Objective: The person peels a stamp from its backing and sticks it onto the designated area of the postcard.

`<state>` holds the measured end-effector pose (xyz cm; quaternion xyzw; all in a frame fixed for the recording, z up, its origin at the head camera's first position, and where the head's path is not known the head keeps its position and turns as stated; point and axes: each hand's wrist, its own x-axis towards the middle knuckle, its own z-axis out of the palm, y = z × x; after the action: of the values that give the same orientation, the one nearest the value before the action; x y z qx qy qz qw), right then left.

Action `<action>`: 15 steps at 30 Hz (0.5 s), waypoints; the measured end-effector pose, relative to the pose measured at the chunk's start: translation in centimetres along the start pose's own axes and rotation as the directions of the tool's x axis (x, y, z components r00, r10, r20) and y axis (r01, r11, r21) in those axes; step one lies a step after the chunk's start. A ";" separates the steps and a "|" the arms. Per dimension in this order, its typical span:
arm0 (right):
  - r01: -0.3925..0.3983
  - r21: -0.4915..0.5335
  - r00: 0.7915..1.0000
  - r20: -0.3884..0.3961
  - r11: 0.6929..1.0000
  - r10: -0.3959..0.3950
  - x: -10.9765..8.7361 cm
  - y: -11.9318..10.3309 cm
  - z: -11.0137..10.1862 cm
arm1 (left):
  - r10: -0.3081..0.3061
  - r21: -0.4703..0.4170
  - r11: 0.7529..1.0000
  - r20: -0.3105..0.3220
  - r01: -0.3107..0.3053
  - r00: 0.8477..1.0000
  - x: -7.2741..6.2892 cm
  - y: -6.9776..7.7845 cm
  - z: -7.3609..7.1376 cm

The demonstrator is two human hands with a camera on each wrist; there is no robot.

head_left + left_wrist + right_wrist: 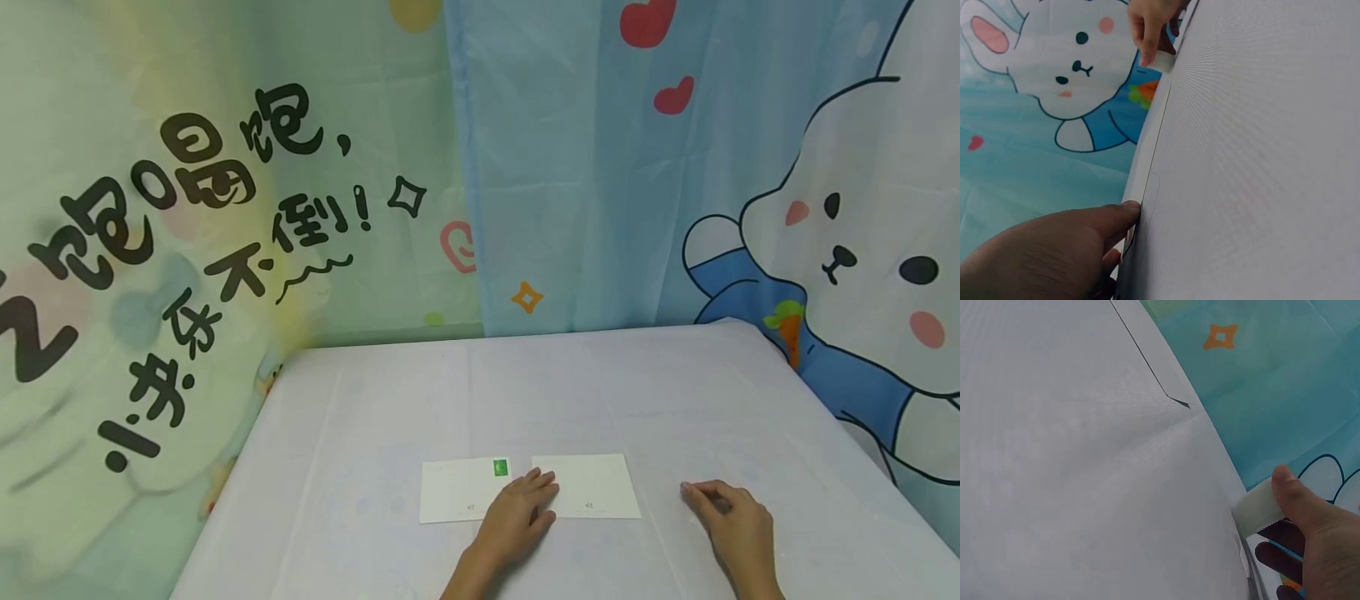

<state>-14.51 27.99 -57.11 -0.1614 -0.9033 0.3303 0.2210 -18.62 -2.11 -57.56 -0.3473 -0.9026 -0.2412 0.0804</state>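
Note:
Two white cards lie side by side on the table: the left card (457, 492) has a green stamp (500, 467) in its upper right corner, and the right card (592, 483) shows only a tiny mark low down. My left hand (517, 512) rests across the narrow gap between them, fingers extended, covering their facing lower corners. Off to the right, my right hand (731, 521) pinches a pale stamp (1259, 509) with serrated edges between thumb and fingertips. The stamp's plain side faces the right wrist camera; in the head view the fingers mostly hide it.
A white cloth covers the table (375, 417). Behind and at the left stand printed curtains (570, 167) in green and blue, which meet the table's back edge. A cartoon rabbit print (870, 250) is on the right part.

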 end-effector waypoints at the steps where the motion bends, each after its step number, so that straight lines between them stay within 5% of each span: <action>1: 0.021 -0.004 1.000 -0.014 1.000 -0.021 0.0 0.0 0.0 | 0.002 -0.001 1.000 0.000 -0.002 1.000 0.0 0.0 0.0; 5: 0.067 -0.015 0.996 -0.057 0.998 -0.068 0.2 -0.4 -0.1 | 0.002 -0.008 1.000 -0.004 -0.002 1.000 0.0 0.1 0.0; 15: 0.017 0.090 0.999 -0.050 0.996 -0.012 0.0 -2.5 0.4 | 0.005 -0.029 1.000 -0.058 -0.007 0.998 0.3 1.0 -0.3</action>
<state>-15.06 25.94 -55.76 -0.1530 -0.8829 0.3650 0.2529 -18.20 -1.42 -56.76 -0.3439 -0.8952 -0.2643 0.1023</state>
